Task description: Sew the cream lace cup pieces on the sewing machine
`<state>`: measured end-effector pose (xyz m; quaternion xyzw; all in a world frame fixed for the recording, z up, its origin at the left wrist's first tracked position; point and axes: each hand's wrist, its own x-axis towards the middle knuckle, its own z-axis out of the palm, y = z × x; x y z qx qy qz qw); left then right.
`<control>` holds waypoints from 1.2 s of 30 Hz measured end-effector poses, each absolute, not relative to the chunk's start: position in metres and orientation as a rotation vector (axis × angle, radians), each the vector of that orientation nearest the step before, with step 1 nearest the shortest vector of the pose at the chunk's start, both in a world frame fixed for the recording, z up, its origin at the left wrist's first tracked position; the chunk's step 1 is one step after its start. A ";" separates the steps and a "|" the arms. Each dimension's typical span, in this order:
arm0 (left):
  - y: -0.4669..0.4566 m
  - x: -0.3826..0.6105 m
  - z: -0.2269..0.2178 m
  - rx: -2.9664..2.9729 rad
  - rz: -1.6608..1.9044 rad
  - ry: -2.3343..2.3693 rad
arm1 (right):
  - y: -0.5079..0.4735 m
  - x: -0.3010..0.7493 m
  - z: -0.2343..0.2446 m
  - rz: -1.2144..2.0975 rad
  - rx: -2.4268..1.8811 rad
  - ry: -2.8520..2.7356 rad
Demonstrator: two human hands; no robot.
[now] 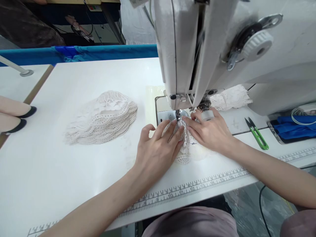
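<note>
A white lace piece lies gathered beneath the needle and presser foot of a sewing machine. My left hand rests on the lace from the left, fingers spread and thumb held apart, fingertips close to the foot. From the right, my right hand has its thumb and index finger closed on the lace beside the foot. The fingers partly cover the lace, and its lower scalloped end shows between the hands.
A stack of lace pieces lies left. More lace sits behind my right hand. Green-handled thread snips and a tray with blue cloth are at right. A printed ruler runs along the front edge. Two black-tipped, skin-toned forms enter at left.
</note>
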<state>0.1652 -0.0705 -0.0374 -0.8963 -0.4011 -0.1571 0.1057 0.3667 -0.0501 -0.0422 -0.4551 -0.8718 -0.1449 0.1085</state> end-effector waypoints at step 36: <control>-0.068 0.148 -0.007 -3.036 -0.579 -1.622 | -0.063 0.384 -0.010 1.027 -1.258 -2.233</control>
